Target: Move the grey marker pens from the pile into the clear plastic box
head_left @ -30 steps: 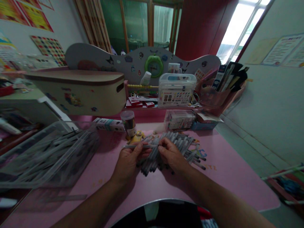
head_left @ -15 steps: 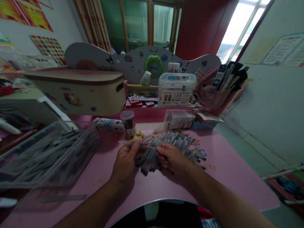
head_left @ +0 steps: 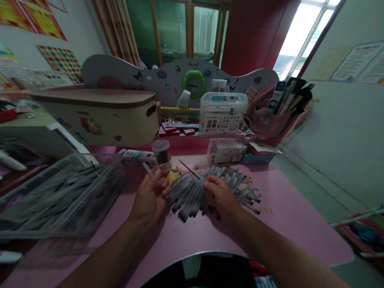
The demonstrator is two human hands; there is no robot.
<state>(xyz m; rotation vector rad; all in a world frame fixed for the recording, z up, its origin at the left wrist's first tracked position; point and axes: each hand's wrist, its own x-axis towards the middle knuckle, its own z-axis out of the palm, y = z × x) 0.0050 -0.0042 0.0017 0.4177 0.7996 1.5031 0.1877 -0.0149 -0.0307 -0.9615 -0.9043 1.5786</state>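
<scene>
My left hand (head_left: 151, 194) is closed on a short, pale translucent pen tube (head_left: 147, 169), whose upper end sticks out above the fingers. It is held just in front of a clear-lidded round jar (head_left: 162, 153). My right hand (head_left: 219, 194) pinches a thin dark pen refill (head_left: 189, 169) that points up and to the left; its lower end is hidden in the fingers. Beneath and between the hands lies a pile of clear pens (head_left: 192, 196) with black ends, on the pink desk (head_left: 288, 224).
At left stands a clear plastic bin (head_left: 64, 224) with many translucent pen parts in it. A long white carton (head_left: 138, 157), a clear case (head_left: 226, 151) and a blue box (head_left: 261, 157) line the desk's back. A cream storage box (head_left: 102, 124) rests on the shelf behind.
My hands have come apart: the left moved left with the pale tube, tilting it up. The dark refill now shows in my right hand, which has stayed near the pile.
</scene>
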